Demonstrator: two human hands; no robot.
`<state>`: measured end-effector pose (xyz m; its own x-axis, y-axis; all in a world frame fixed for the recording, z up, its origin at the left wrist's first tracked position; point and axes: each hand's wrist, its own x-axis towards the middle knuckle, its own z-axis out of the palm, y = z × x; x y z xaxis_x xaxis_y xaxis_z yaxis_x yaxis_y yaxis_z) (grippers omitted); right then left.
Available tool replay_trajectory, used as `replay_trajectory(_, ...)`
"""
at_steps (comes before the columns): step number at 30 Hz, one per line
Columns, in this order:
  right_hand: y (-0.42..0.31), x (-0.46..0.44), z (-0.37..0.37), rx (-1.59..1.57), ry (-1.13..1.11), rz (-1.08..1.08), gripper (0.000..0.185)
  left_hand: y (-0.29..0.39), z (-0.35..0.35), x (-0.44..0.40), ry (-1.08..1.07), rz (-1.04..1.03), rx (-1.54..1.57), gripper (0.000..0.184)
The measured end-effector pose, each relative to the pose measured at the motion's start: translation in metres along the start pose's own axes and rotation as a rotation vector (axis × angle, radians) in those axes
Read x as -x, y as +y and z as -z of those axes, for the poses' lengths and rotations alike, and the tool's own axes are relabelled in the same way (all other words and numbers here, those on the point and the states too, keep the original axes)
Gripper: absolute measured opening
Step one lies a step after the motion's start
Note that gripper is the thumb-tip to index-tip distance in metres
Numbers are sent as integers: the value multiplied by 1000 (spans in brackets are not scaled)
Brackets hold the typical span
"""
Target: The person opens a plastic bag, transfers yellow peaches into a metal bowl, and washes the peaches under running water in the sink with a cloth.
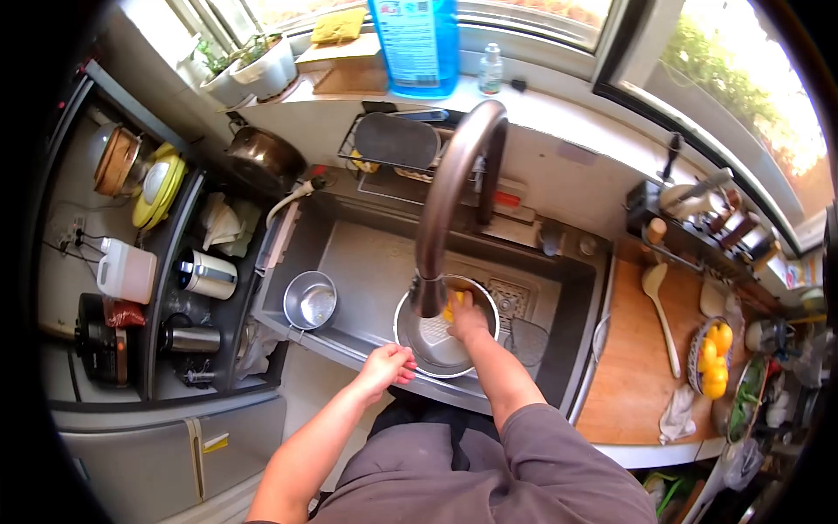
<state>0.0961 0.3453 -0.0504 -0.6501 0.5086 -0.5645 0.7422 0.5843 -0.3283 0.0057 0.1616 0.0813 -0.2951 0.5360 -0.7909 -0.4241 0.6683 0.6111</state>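
A round metal pot [445,341] with a pale rim sits in the sink below the faucet [436,210]. My right hand [469,318] reaches inside it, fingers closed on a yellow sponge [452,306], mostly covered by the hand and the faucet head. At the pot's near left edge is my left hand [388,365], its fingers curled. Whether that hand grips the rim or anything else is hidden. A smaller metal pot [311,301] stands to the left in the same sink.
The sink [367,249] has a drain grate at its right. A dish rack [397,144] and blue bottle [419,48] stand behind. On the right wooden counter [624,349] lie a pale spoon [661,319], a basket of yellow fruit [716,358] and a cloth [678,415]. Shelves [196,288] flank the left.
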Motion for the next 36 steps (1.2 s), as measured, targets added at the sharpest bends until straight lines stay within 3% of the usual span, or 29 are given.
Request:
replay_trajectory(2, -2, -22, -17, -160, 9, -231, 95, -3, 5, 1, 7, 12, 36, 24)
replay_trajectory(5, 9, -21, -35, -151, -57, -353, 98, -10, 8, -4, 34, 45, 123, 22)
replay_trajectory(6, 7, -17, -39, -152, -57, -355, 98, -11, 9, -6, 32, 46, 121, 22)
replay_trajectory(8, 1, -5, -45, -415, 194, -265, 97, -13, 6, -10, 41, 65, 146, 22)
replay_trajectory(10, -2, -6, -35, -335, 256, -187, 99, -16, 5, -11, 32, 79, 120, 22)
replay_trajectory(12, 1, -12, -23, -324, 18, -137, 98, -13, 1, -16, 16, 78, 87, 23)
replay_trajectory(14, 7, -31, -44, -311, 80, -103, 93, -14, 1, -15, 28, 80, 102, 20)
replay_trajectory(16, 7, -41, -51, -625, -99, -393, 78, -20, 4, -19, 31, 68, 110, 25)
replay_trajectory(17, 8, -33, -48, -621, -94, -403, 78, -20, 1, -23, 29, 45, 124, 37)
replay_trajectory(18, 6, -18, -40, -931, -290, -346, 73, -18, -3, -25, 16, 45, 125, 37)
replay_trajectory(19, 2, -2, -29, -1238, -487, -273, 74, -15, -8, -27, 99, -78, -61, 54)
replay_trajectory(21, -5, 31, -2, -1179, -571, -169, 72, -7, -15, -31, 148, -201, -309, 92)
replay_trajectory(24, -1, 67, 36, -1001, -627, 91, 69, -2, -28, -39, -63, -396, -272, 90)
replay_trajectory(26, 26, 77, 64, -1056, -540, 40, 60, 1, -35, -39, -110, -430, -235, 86)
replay_trajectory(27, 48, 71, 66, -1115, -279, -91, 54, 7, -39, -32, -144, -351, -40, 84)
replay_trajectory(28, 64, 66, 61, -1047, 166, -315, 43, 11, -41, -26, -173, -267, 154, 81)
replay_trajectory(29, 89, 66, 39, -743, 638, -370, 34, 14, -41, -23, -148, -250, 197, 76)
replay_trajectory(31, 140, 53, -24, -354, 473, -471, 49, 15, -37, -21, -133, -198, 210, 76)
replay_trajectory(32, 142, 59, -37, -204, 269, -496, 55, 15, -35, -22, -117, -148, 230, 76)
replay_trajectory(34, 138, 76, -54, 23, 349, -405, 45, 13, -33, -21, -88, -140, 222, 74)
replay_trajectory(36, 151, 54, -69, -51, 240, -357, 40, 14, -28, -20, -81, -106, 328, 73)
